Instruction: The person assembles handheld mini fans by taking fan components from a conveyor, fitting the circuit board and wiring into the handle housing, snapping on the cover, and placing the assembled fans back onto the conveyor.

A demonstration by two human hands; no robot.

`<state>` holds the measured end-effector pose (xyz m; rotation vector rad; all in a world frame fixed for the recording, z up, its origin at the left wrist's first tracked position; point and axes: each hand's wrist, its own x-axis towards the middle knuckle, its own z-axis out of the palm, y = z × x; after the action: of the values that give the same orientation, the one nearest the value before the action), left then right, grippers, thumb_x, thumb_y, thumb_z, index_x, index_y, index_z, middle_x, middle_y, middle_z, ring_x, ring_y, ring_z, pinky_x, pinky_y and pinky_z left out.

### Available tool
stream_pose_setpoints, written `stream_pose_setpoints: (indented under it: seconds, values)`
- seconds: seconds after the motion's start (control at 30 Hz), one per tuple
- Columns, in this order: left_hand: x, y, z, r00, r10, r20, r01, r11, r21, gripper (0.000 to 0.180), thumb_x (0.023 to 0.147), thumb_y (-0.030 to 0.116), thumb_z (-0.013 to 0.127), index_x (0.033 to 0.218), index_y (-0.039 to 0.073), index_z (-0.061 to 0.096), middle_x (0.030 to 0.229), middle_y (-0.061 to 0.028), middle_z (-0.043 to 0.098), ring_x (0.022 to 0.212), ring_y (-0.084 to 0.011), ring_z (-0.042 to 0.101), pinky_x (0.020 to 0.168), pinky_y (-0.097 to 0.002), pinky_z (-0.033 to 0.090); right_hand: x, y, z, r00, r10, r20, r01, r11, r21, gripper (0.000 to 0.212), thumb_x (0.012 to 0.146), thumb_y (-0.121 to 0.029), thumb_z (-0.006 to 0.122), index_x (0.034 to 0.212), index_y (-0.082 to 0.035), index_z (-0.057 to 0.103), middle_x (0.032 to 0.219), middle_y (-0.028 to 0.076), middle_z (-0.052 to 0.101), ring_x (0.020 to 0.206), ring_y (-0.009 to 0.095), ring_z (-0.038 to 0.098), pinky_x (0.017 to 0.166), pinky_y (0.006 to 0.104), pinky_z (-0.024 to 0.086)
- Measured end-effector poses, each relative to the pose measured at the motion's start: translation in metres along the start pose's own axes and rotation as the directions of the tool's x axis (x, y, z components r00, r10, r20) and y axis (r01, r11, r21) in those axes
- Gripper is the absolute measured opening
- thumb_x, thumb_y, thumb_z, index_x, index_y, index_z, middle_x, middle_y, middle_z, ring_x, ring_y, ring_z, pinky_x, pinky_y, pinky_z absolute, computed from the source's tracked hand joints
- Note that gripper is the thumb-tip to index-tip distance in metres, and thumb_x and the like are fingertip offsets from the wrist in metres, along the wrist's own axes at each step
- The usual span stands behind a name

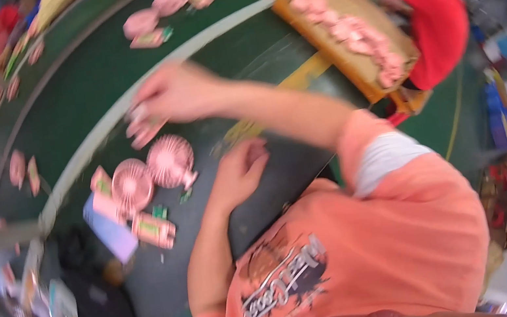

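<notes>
Now, the right hand [174, 95] pinches a blurred pink part [146, 131]; the left hand [239, 172] half curls, contents unclear, with pink fans [134, 185] at its nine o'clock.

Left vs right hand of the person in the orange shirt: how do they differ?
Grip: the right hand appears to hold a pink part; no part shows in the left hand.
Reach: the right hand is farther from the body than the left hand.
Sharpness: the right hand is more blurred than the left hand.
Shared: both are bare.
</notes>
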<state>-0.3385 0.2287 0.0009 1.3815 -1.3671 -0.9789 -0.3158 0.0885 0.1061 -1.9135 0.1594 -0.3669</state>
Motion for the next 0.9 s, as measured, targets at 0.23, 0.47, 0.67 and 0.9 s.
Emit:
stream_pose_setpoints:
  seconds: [0.23, 0.47, 0.67, 0.9]
  values:
    - [-0.030, 0.036, 0.016, 0.997, 0.039, 0.072, -0.057, 0.958, 0.280, 0.021, 0.086, 0.011, 0.063, 0.105, 0.001, 0.061, 0.094, -0.0159, 0.062, 0.082, -0.0339, 0.063, 0.076, -0.0429, 0.052, -0.126, 0.051, -0.048, 0.970, 0.143, -0.196, -0.158, 0.985, -0.067, 0.010, 0.090, 0.000, 0.062, 0.085, 0.008, 0.065, 0.096, 0.007, 0.060, 0.082, 0.014, 0.065, 0.070, 0.0259, 0.055]
    - [-0.095, 0.040, -0.024, 0.819, 0.183, -0.544, 0.201, 0.796, 0.570, 0.017, 0.082, -0.003, 0.060, 0.098, 0.001, 0.063, 0.096, -0.0152, 0.063, 0.089, -0.0341, 0.062, 0.079, -0.0437, 0.051, -0.188, 0.067, -0.031, 0.917, 0.357, -0.176, -0.315, 0.921, 0.227, 0.008, 0.091, 0.008, 0.055, 0.088, 0.007, 0.063, 0.093, 0.006, 0.060, 0.069, 0.012, 0.066, 0.055, 0.0226, 0.054]
    - [-0.099, 0.015, -0.035, 0.844, 0.148, -0.515, 0.294, 0.675, 0.677, 0.032, 0.081, -0.003, 0.062, 0.112, 0.002, 0.059, 0.106, -0.0164, 0.059, 0.100, -0.0351, 0.056, 0.087, -0.0453, 0.046, -0.187, 0.062, -0.011, 0.894, 0.341, -0.292, -0.285, 0.933, 0.219, 0.009, 0.090, 0.008, 0.056, 0.091, 0.005, 0.064, 0.090, 0.006, 0.061, 0.066, 0.010, 0.064, 0.052, 0.0206, 0.051]
    - [-0.085, 0.007, -0.031, 0.880, 0.223, -0.420, 0.211, 0.607, 0.766, 0.025, 0.081, -0.001, 0.065, 0.105, 0.003, 0.063, 0.093, -0.0121, 0.061, 0.089, -0.0310, 0.059, 0.078, -0.0409, 0.050, -0.193, 0.059, -0.010, 0.940, 0.068, -0.334, -0.059, 0.998, 0.036, 0.018, 0.088, 0.012, 0.056, 0.072, 0.009, 0.062, 0.092, 0.009, 0.060, 0.068, 0.013, 0.066, 0.056, 0.0230, 0.056]
